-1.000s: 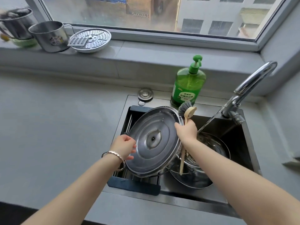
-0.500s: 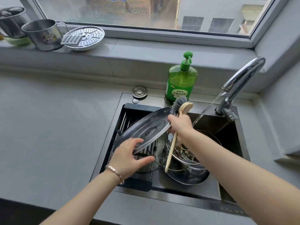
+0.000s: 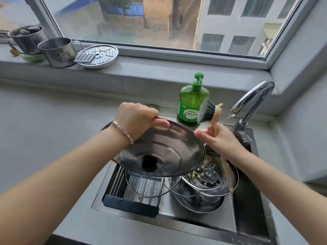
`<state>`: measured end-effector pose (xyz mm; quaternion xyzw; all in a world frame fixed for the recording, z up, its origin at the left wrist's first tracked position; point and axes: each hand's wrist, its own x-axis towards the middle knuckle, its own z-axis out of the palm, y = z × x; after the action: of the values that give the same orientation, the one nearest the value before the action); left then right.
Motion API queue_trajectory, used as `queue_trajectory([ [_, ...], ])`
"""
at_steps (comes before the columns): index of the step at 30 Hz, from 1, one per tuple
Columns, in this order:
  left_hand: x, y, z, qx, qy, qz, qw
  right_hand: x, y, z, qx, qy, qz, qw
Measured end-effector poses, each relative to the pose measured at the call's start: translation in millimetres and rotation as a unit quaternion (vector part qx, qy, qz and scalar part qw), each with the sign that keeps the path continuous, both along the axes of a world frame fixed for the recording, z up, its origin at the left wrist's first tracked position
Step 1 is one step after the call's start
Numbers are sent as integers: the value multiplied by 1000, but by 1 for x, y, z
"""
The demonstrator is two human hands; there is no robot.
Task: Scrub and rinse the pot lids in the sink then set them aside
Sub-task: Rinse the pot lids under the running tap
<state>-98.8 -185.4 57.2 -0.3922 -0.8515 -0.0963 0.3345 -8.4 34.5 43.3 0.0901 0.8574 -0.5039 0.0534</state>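
The left hand (image 3: 136, 119) grips the far rim of the large round stainless-steel pot lid (image 3: 164, 149), tilted above the steel sink (image 3: 203, 223); the right hand (image 3: 219, 140) holds a wooden-handled brush (image 3: 216, 114). Stiff, seemingly wet and slippery: hold the rim.

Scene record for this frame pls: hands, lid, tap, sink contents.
left hand: left hand grips the far rim of the steel lid
right hand: right hand holds the dish brush, bristles up
lid state: tilted, held above the sink
tap: faucet running, stream falls behind the right hand
sink contents: steel pot with soiled ware inside; glass lid over the drain rack
behind sink: green soap bottle
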Motion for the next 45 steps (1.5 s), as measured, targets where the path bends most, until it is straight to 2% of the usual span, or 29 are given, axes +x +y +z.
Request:
queue_trajectory([
  [2, -8, 5, 3, -16, -81, 13, 996, 8, 1, -9, -49, -34, 22, 998],
  [4, -15, 12, 5, -68, -199, 63, 976, 15, 1, -26, -124, -34, -3, 992],
  [7, -24, 30, 5, -98, -237, 85, 963, 23, 0, -52, -209, 3, -111, 971],
  [8, -24, 36, 5, -108, -212, 62, 969, 26, 1, -56, -212, 11, -141, 967],
  [11, -22, 55, 9, -83, -28, -78, 993, 33, 17, -58, -220, 27, -175, 959],
  [12, -20, 60, 12, -61, 7, -123, 991, 36, 23, -55, -217, 31, -185, 958],
  [14, -7, 70, 15, -44, 20, -213, 976, 39, 36, -55, -244, 26, -219, 944],
  [15, 3, 75, 15, -48, 23, -247, 968, 39, 43, -60, -283, 7, -255, 925],
  [19, 43, 84, -22, -97, 57, -293, 949, 35, 67, -91, -438, -149, -382, 800],
  [21, 60, 85, -38, -115, 59, -291, 948, 36, 70, -103, -453, -214, -378, 779],
  [24, 69, 84, -55, -100, 63, -279, 953, 34, 71, -117, -417, -233, -374, 795],
  [29, 78, 81, -69, -133, 78, -229, 961, 5, 70, -130, -443, -194, -359, 798],
  [35, 70, 74, -50, -170, 83, -195, 962, -20, 59, -134, -457, -179, -301, 818],
  [40, 47, 83, -19, -137, 61, -207, 967, 7, 60, -120, -391, -199, -207, 874],
  [42, 35, 92, -4, -130, 23, -200, 971, 22, 59, -107, -299, -193, -171, 919],
  [43, 27, 96, 0, -124, 8, -186, 975, 30, 57, -100, -231, -174, -153, 945],
  [45, 13, 103, 6, -125, -32, -155, 979, 42, 55, -90, -203, -101, -142, 964],
])
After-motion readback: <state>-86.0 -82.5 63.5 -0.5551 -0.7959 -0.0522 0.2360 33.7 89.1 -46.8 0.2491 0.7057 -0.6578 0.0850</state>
